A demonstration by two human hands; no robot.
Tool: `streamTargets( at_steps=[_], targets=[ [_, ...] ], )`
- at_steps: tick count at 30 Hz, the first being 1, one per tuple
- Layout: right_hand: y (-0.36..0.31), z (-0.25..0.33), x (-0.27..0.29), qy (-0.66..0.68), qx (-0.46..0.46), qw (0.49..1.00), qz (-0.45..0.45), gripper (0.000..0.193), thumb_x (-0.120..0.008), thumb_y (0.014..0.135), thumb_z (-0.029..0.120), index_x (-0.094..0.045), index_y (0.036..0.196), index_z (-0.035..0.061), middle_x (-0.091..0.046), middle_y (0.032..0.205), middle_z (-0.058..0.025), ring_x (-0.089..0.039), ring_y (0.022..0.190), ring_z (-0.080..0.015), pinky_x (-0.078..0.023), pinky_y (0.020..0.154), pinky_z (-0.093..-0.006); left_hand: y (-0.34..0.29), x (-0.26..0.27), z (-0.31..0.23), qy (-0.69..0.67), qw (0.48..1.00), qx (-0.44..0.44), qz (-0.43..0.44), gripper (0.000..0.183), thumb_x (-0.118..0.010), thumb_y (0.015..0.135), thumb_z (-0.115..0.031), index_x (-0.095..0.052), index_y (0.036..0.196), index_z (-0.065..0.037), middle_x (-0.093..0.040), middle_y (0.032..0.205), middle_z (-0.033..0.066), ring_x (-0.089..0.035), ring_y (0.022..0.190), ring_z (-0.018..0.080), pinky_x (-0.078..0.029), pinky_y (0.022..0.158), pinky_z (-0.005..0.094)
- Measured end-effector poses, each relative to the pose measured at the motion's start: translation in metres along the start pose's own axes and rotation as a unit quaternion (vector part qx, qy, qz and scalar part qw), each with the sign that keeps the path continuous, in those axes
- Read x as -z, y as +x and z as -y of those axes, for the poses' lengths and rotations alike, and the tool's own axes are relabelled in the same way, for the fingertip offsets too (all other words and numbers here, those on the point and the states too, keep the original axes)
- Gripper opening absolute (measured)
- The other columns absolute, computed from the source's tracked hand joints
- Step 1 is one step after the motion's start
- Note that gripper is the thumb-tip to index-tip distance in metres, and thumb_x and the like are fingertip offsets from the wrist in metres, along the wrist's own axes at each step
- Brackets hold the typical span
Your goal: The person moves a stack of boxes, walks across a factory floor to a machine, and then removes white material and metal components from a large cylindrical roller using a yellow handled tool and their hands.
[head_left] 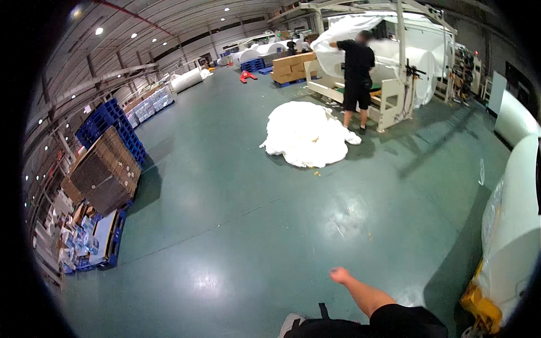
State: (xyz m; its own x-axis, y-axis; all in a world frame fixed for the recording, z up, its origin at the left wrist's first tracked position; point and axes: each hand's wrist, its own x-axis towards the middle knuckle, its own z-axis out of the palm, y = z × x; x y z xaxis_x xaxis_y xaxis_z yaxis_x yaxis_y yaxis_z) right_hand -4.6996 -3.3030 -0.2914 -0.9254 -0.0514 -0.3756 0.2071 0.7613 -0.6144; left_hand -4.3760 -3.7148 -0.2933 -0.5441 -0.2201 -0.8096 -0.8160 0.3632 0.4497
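My right hand reaches forward over the green floor, with a bare forearm coming out of a black sleeve. It looks small and blurred, and a bluish spot shows by its fingers; whether they hold anything I cannot make out. Nothing on the floor touches it. My left hand is out of the picture. Farther ahead, a large heap of white sheet material lies crumpled on the floor. Beyond it a person in black stands at a pale machine frame, one arm raised toward draped white sheeting.
Large white rolls stand at the right, above a yellow metal part. At the left are a brown cardboard stack, blue pallets and a loaded low pallet. A red pallet jack and cardboard boxes stand farther back.
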Motion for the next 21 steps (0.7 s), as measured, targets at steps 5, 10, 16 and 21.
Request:
streamTargets(
  at_steps=[5,10,16,21],
  targets=[
    [0.202,0.192,0.054,0.291,0.097,0.952,0.001,0.026,-0.06,0.086,0.028,-0.068,0.097,0.0055,-0.068,0.08,-0.0059,-0.062,0.072,-0.0141,-0.05,0.068,-0.0307,0.104,0.089,-0.094,-0.012,0.999,0.034,-0.012,0.038,-0.062,0.083,-0.021,-0.062,0.115,-0.001,-0.067,0.087,0.0098,-0.063,0.079,0.0163,-0.051,0.069,0.0306],
    [0.301,0.135,0.033,0.007,-0.023,0.999,0.027,0.04,-0.051,0.09,0.041,-0.067,0.099,0.0065,-0.067,0.099,-0.0176,-0.064,0.089,-0.0343,-0.05,0.078,-0.0431,0.233,0.188,-0.232,-0.009,1.0,0.0,-0.025,0.04,-0.062,0.082,-0.022,-0.062,0.116,-0.001,-0.068,0.09,0.0111,-0.063,0.079,0.0159,-0.052,0.07,0.0307],
    [0.294,0.0,0.039,-0.044,-0.148,0.946,0.286,0.027,-0.054,0.084,0.028,-0.058,0.067,0.0085,-0.058,0.067,-0.0133,-0.059,0.064,-0.0257,-0.044,0.054,-0.0392,0.391,0.342,-0.42,0.008,0.975,-0.162,-0.154,0.042,-0.063,0.081,-0.024,-0.062,0.116,-0.001,-0.069,0.094,0.0126,-0.064,0.08,0.0155,-0.052,0.07,0.0309],
    [0.414,0.048,0.08,-0.141,-0.215,0.921,0.294,0.025,-0.052,0.087,0.031,-0.061,0.085,0.0071,-0.06,0.089,-0.0137,-0.059,0.082,-0.0282,-0.046,0.068,-0.0413,0.517,0.441,-0.641,-0.157,0.944,-0.238,-0.166,0.039,-0.06,0.083,-0.014,-0.058,0.119,-0.001,-0.066,0.084,0.0083,-0.06,0.074,0.0146,-0.049,0.066,0.029]
  ],
)
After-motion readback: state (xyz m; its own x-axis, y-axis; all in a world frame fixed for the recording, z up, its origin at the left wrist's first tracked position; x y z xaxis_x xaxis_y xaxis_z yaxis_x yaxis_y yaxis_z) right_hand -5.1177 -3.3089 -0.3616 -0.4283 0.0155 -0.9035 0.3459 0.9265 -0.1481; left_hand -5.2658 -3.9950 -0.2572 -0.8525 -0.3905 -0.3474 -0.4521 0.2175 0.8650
